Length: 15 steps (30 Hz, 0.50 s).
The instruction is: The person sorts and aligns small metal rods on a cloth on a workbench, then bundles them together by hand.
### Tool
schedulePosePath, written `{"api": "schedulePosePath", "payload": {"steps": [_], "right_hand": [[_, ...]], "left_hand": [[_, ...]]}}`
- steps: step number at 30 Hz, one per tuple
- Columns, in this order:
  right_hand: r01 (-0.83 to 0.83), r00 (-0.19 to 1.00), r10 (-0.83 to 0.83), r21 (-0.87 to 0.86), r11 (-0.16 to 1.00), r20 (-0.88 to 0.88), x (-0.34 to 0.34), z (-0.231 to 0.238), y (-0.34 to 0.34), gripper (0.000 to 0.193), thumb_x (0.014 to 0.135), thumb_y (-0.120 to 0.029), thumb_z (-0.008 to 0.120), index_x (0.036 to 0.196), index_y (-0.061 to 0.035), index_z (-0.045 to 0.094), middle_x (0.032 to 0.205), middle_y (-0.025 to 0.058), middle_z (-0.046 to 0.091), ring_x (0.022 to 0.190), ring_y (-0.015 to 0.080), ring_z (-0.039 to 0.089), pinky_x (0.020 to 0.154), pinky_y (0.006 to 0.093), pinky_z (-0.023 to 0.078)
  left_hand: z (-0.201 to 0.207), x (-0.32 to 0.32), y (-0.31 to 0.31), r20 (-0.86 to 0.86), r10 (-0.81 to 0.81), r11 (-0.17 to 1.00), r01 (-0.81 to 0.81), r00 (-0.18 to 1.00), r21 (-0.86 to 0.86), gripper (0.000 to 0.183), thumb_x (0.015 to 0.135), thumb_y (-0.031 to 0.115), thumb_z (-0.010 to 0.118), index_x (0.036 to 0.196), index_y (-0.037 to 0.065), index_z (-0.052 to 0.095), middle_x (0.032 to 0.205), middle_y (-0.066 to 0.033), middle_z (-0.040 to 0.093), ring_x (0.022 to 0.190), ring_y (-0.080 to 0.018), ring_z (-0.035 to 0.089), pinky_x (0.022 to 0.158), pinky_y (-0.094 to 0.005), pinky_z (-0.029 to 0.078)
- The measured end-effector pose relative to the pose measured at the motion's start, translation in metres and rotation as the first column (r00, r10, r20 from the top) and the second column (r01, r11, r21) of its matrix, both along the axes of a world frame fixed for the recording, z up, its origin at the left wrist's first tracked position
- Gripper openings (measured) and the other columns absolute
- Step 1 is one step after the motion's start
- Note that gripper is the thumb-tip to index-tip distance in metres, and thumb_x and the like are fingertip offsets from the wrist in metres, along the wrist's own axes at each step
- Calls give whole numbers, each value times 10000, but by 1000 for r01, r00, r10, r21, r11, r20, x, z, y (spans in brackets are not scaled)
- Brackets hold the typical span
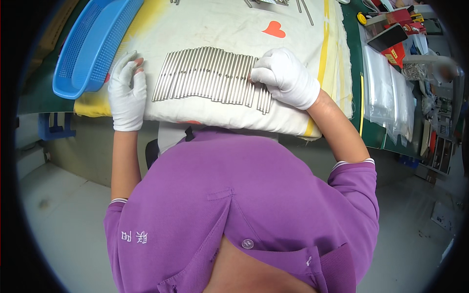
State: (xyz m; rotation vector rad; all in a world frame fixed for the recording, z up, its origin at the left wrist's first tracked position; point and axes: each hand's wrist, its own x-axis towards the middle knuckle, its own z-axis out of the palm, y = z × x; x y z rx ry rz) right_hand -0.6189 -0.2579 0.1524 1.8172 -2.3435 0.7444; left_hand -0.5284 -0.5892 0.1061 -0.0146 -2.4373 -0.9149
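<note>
Slim silvery metal rods [205, 75] lie side by side in a fanned row on a white padded cloth [195, 111]. Each seems to carry a small dark mark near its middle. My right hand [288, 80], in a white glove, is closed over the right end of the row. Its fingers pinch down at the last rods, whose lower ends show beneath it; the exact grip is partly hidden. To the left of the row, my gloved left hand [128, 95] rests on the cloth with fingers loosely bent and apart, bare fingertips showing, holding nothing.
A blue perforated plastic basket [80, 90] stands at the left, close to my left hand. More rods [307, 12] lie at the far edge. An orange heart [274, 29] marks the cloth. Clear plastic bags [386, 93] and assorted tools lie on the green surface to the right.
</note>
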Motion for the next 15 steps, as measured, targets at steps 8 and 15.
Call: {"api": "schedulePosePath", "payload": {"steps": [8, 15], "right_hand": [[-105, 988, 103, -6, 994, -115, -7, 5, -12, 153, 625, -14, 619, 737, -93, 550, 793, 60, 592, 672, 262, 578, 555, 371, 458], [-70, 997, 68, -58, 996, -33, -6, 0, -15, 76, 696, -42, 598, 749, -87, 567, 735, 65, 594, 692, 252, 587, 599, 373, 468]], "left_hand": [[0, -1, 3, -24, 0, 999, 1, 1000, 34, 213, 842, -36, 549, 1051, -51, 591, 1166, -155, 590, 977, -228, 644, 862, -313, 514], [-1, -1, 4, -34, 8, 999, -7, 999, 53, 191, 834, -35, 558, 1020, -47, 595, 1157, -147, 596, 967, -223, 645, 847, -309, 520]]}}
